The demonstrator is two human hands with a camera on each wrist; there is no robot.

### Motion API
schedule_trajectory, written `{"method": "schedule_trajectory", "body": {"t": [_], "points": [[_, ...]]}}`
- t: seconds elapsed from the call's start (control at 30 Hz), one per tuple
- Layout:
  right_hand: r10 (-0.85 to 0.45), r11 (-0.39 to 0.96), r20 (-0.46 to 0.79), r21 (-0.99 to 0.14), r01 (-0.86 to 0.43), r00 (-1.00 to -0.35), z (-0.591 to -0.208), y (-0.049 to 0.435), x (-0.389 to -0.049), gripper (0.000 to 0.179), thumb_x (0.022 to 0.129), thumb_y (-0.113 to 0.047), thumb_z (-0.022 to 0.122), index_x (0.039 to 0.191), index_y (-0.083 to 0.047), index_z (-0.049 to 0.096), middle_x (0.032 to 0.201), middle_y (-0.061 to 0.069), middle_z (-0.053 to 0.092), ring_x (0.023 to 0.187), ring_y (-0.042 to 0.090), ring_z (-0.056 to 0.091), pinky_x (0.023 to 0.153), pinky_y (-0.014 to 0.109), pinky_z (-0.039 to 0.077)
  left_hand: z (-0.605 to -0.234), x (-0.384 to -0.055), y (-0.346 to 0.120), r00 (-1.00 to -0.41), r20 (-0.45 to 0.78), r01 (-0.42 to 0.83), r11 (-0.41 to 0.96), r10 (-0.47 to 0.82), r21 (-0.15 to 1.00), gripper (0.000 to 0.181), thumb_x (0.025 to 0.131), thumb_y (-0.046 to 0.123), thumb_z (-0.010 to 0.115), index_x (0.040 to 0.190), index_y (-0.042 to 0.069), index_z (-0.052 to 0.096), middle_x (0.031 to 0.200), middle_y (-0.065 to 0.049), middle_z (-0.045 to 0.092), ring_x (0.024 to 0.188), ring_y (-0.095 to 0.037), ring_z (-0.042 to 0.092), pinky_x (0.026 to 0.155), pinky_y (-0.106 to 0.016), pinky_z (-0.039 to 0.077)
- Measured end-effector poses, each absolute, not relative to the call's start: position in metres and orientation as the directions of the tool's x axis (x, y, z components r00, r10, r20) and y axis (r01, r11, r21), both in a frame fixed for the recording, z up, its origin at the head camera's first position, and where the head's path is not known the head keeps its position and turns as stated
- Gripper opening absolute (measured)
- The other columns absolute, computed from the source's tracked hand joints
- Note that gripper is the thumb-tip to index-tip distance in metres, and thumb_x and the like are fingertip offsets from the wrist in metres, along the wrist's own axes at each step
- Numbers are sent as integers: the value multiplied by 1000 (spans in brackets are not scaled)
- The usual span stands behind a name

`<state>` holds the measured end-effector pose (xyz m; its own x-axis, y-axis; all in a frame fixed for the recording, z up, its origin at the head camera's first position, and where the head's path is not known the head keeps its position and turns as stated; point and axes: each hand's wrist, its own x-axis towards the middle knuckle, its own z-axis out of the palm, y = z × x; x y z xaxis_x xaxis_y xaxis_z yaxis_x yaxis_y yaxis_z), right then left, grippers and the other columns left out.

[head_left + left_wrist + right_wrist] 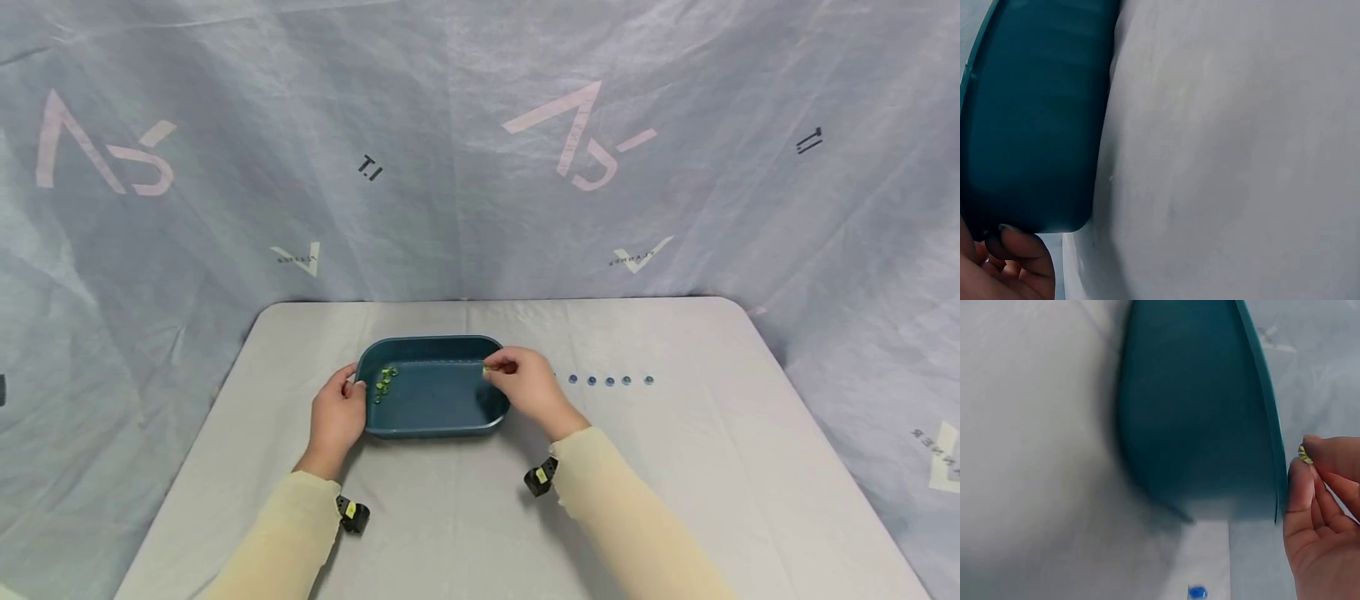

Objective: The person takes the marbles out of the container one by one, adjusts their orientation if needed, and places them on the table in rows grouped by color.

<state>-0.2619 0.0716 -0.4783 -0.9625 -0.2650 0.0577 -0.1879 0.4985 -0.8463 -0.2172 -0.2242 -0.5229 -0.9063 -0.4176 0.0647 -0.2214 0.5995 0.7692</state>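
A dark teal rectangular tray [435, 404] lies on the table, with several small green glassy pieces [383, 385] gathered near its left end. At that end my left hand [337, 415] grips the tray's rim, thumb on the near side; the left wrist view shows its curled fingers [1025, 253] at the tray's corner. Over the tray's right end is my right hand [529, 386]. Between thumb and fingertip it pinches a small yellow-green glassy piece [1305, 455], held just above the rim in the right wrist view.
To the right of the tray, several small blue round pieces [610, 381] lie in a row on the pale cloth-covered table [465, 517]. One blue piece [1197, 592] shows low in the right wrist view. A grey printed curtain [450, 208] hangs behind the table.
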Motion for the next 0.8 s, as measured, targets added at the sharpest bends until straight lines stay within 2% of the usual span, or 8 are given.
{"method": "schedule_trajectory", "body": {"t": [0.27, 0.47, 0.8], "points": [[-144, 456, 71, -880, -130, -987, -488, 104, -261, 16, 84, -17, 71, 99, -12, 72, 91, -4, 66, 81, 14, 59, 70, 34, 48, -522, -218, -223, -905, 64, -227, 607, -420, 762, 35, 96, 19, 48, 130, 13, 55, 77, -5, 47, 66, -21, 44, 58, -33, 34], [-107, 449, 47, -889, -91, -993, -499, 120, -259, 19, 83, -15, 71, 100, -6, 71, 90, 1, 67, 81, 17, 60, 71, 34, 48, -521, -218, -223, -905, 73, -219, 606, -419, 764, 34, 96, 19, 49, 129, 13, 56, 76, -5, 47, 66, -21, 44, 58, -34, 34], [-79, 461, 20, -886, -54, -997, -515, 125, -256, 15, 85, -15, 69, 98, -9, 71, 90, 1, 66, 82, 16, 61, 72, 33, 48, -519, -217, -224, -907, 72, -214, 599, -416, 772, 34, 96, 18, 50, 128, 12, 56, 76, -6, 46, 66, -22, 44, 59, -34, 34]]}}
